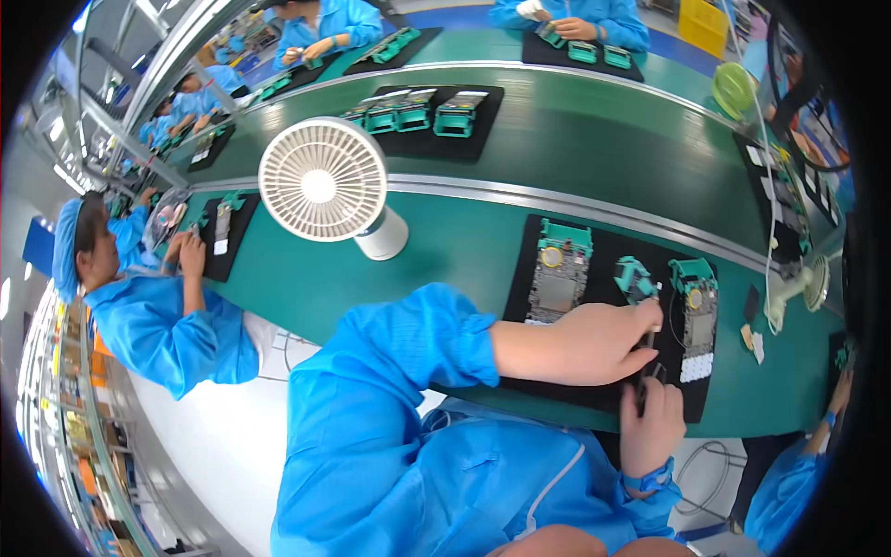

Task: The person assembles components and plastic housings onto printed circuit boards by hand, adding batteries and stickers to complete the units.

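My left hand [594, 343] reaches across from the left over the black mat, fingers bent in a pinch. Whatever lies between them is too small and hidden to name. Just nearer, my right hand [653, 422] is closed around a small dark object [654, 374]. Beyond my fingertips lies a loose green plastic piece [633, 277]. A circuit board [560, 283] with a green frame and a round yellow part lies left of it, partly covered by my left hand. Right of my hands is a similar circuit board [698, 320], with white pieces at its near end.
A white fan [323, 181] stands on the green bench [445, 243], left of the black mat [603, 239]. A metal rail [557, 206] separates bench and belt, where boards lie on another mat [478, 139]. A co-worker [158, 306] sits at left. A second fan [806, 288] stands at right.
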The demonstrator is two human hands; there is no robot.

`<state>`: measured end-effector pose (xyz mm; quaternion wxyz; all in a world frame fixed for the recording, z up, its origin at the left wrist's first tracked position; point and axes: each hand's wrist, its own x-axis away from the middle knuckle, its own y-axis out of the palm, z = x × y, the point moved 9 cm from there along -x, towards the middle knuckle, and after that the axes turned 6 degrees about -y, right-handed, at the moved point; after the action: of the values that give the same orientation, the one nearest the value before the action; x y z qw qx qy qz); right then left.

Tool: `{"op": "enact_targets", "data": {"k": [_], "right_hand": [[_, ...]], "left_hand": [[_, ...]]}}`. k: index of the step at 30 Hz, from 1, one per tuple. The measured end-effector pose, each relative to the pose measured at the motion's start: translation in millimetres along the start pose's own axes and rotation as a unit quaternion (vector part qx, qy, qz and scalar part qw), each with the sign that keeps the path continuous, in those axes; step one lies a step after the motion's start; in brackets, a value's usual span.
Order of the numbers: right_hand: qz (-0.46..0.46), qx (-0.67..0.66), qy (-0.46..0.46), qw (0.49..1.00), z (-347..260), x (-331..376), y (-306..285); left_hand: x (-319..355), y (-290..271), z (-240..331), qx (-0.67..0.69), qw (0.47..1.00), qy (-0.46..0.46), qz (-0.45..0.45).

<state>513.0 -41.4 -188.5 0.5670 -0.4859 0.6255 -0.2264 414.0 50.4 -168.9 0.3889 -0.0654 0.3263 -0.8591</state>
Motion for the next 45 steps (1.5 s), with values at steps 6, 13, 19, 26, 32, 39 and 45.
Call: {"op": "enact_targets", "data": {"k": [6, 13, 19, 26, 32, 39, 45], "right_hand": [[0.052, -0.156, 0.077, 0.983, 28.7, 7.3, 1.7], [-0.014, -0.160, 0.034, 0.986, 8.9, 24.7, 4.9], [-0.095, -0.338, 0.103, 0.931, 37.2, 8.6, -8.7], [-0.071, -0.438, 0.165, 0.881, 34.2, -58.9, 25.4], [-0.035, -0.174, 0.031, 0.984, 10.1, -79.8, 15.5], [0.001, -0.017, 0.056, 0.998, -0.2, -80.8, 8.6], [0.018, -0.177, 0.065, 0.982, 18.3, -64.0, -0.3]], "left_hand": [[0.8, -30.0, 5.3, -0.106, 0.968, 0.178, 0.145], [-11.6, -15.2, -14.9, -0.115, 0.975, 0.184, 0.056], [-24.8, -8.8, -27.1, -0.044, 0.976, 0.211, -0.010], [-26.0, -17.2, -37.4, -0.036, 0.982, 0.155, -0.099], [-26.7, -15.5, -32.6, -0.048, 0.980, 0.168, -0.100], [-22.1, -5.7, -27.7, -0.070, 0.982, 0.172, -0.032], [-13.7, -10.6, -26.7, -0.105, 0.975, 0.181, 0.073]]}}
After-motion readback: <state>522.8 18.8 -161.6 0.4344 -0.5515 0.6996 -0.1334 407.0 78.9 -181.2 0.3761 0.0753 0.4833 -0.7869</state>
